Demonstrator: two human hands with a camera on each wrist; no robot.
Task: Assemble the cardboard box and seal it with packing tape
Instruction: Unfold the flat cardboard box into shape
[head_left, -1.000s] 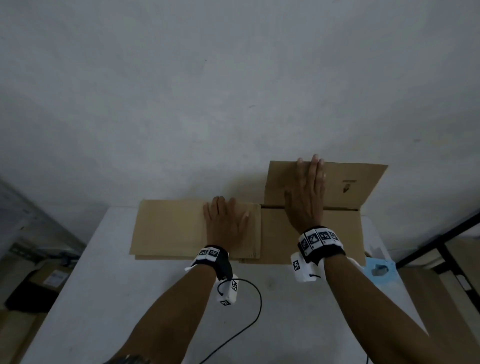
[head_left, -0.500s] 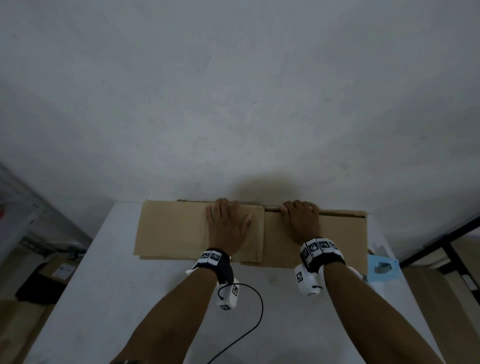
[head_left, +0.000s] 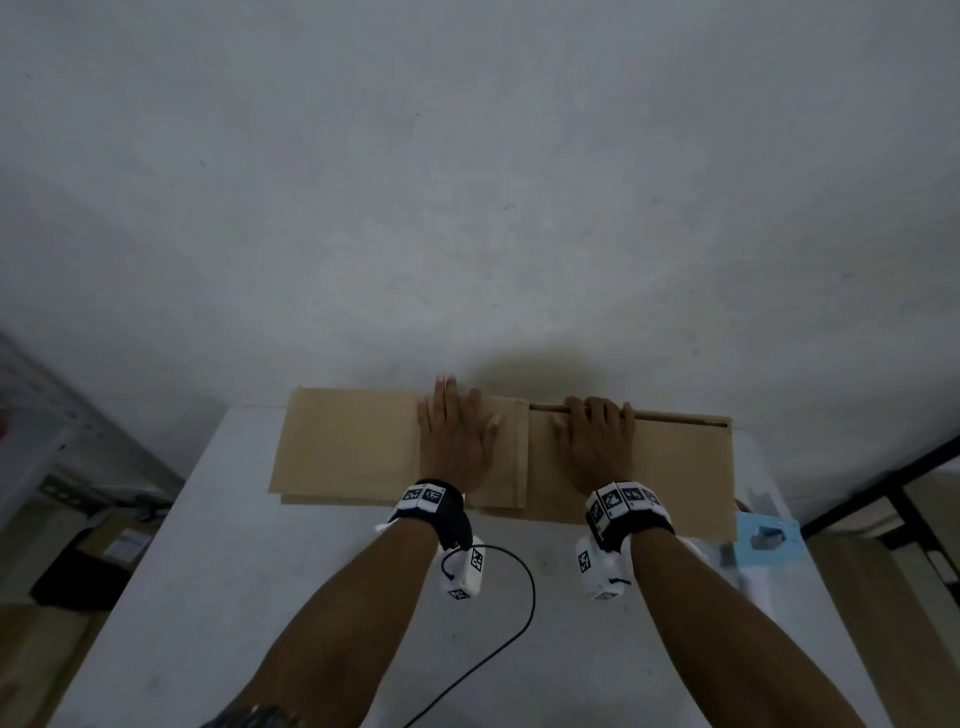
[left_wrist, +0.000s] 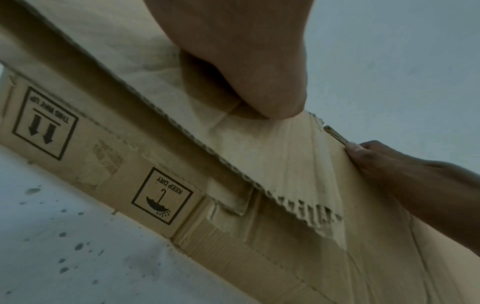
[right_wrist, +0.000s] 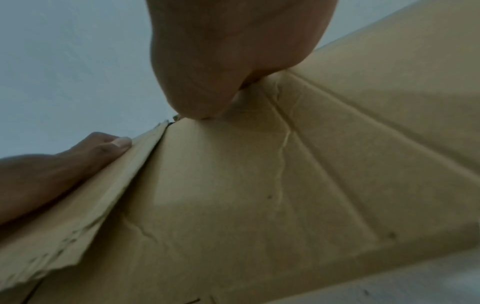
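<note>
A flattened brown cardboard box (head_left: 353, 447) lies along the far edge of the white table (head_left: 234, 597), against the wall. My left hand (head_left: 454, 436) presses flat on its left panel with straight fingers. My right hand (head_left: 597, 441) rests on the right panel, its fingers curled over the folded far edge. In the left wrist view the box (left_wrist: 155, 185) shows "keep dry" and "this way up" prints on its lower layer. In the right wrist view the creased right panel (right_wrist: 259, 185) fills the frame. No tape roll is clearly visible.
A light blue object (head_left: 769, 535) with a hole sits at the table's right edge, just past the box. A black cable (head_left: 519, 613) loops over the table between my forearms. Cardboard boxes (head_left: 119, 545) stand on the floor at left.
The right flap that stood upright against the wall now lies folded down flat. My right hand came down with it and curled over the far edge. The left hand stayed pressing.
</note>
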